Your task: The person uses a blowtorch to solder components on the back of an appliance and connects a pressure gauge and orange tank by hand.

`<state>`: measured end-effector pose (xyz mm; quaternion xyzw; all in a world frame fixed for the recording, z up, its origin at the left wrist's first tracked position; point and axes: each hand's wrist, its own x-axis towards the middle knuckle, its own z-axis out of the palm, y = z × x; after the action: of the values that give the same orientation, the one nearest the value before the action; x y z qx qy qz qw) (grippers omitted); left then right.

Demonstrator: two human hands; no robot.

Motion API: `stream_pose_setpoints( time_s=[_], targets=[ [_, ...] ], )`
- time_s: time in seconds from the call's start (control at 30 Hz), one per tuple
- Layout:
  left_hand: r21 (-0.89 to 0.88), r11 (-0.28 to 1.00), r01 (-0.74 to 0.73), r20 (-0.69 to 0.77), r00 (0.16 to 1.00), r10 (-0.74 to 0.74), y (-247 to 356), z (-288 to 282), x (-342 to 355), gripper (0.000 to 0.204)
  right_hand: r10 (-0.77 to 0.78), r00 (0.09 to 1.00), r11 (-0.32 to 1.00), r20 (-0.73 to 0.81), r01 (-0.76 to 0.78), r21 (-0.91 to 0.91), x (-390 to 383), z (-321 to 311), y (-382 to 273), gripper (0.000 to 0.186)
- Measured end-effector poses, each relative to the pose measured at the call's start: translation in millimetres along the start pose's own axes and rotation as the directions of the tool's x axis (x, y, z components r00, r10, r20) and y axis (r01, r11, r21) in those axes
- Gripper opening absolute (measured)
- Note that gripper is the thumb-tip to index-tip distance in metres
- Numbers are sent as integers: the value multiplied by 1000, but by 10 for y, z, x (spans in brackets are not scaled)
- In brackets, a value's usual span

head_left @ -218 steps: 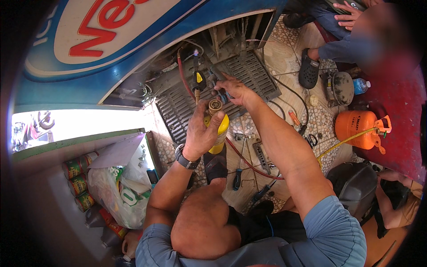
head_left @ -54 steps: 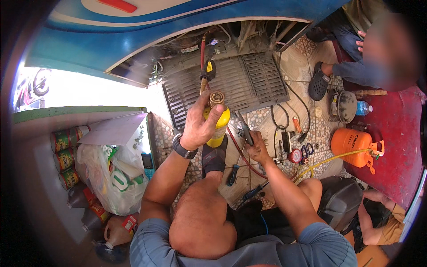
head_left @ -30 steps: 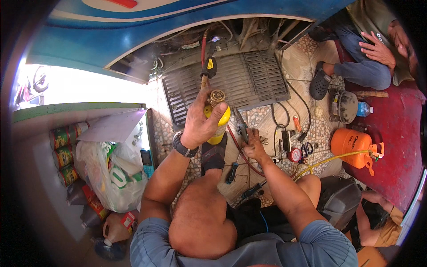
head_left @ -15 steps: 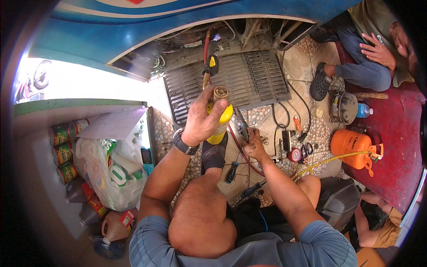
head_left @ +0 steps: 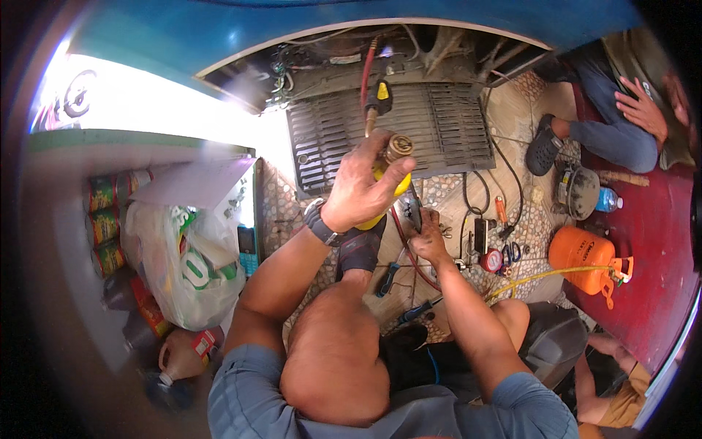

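Note:
My left hand (head_left: 358, 190) is wrapped round a small yellow gas canister (head_left: 401, 186); its round brass-coloured top (head_left: 400, 146) pokes up between thumb and fingers. Just beyond those fingers, a black valve piece with a yellow label (head_left: 379, 96) and a brass end hangs on a red hose (head_left: 369, 62). Whether the brass end touches the canister is hidden by the fingers. Lower and to the right, my right hand (head_left: 430, 241) is closed on a dark, long hand tool (head_left: 415, 214), possibly pliers, whose far end points toward the canister.
A slotted dark grate (head_left: 329, 150) lies below a blue vehicle panel (head_left: 292, 29). Screwdrivers (head_left: 387, 279), a red gauge (head_left: 491, 260) and black hoses lie on the floor. An orange gas cylinder (head_left: 581, 249) stands right, near another person's leg (head_left: 618, 143). A plastic bag (head_left: 183, 271) sits left.
The view has shifted, so the surroundings appear farther right. My left hand has moved slightly right with the canister and covers more of it. My right hand stays on the dark tool.

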<state>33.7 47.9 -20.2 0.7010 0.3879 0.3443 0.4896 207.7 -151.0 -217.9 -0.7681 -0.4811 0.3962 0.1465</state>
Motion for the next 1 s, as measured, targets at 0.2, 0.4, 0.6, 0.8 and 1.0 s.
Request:
stream_pose_setpoints(
  time_s=[0.2, 0.4, 0.6, 0.8, 1.0],
  targets=[
    [21, 999, 25, 23, 999, -25, 92, 21, 12, 53, -42, 998, 999, -48, 40, -36, 6, 50, 98, 73],
    [-5, 1000, -9, -26, 1000, 8, 67, 34, 0, 52, -70, 996, 997, -50, 71, 18, -21, -12, -31, 67],
    [-14, 1000, 14, 8, 1000, -14, 69, 24, 2, 57, -96, 994, 995, -52, 96, 7, 3, 0, 20, 67],
    [-40, 999, 25, 21, 999, -24, 81, 39, 4, 57, -122, 992, 992, -38, 122, -16, 5, 4, 67, 66],
    [-7, 1000, 15, 7, 1000, -15, 32, 46, -9, 59, -105, 994, 994, 9, 105, 20, 7, -26, 36, 68]
  ],
)
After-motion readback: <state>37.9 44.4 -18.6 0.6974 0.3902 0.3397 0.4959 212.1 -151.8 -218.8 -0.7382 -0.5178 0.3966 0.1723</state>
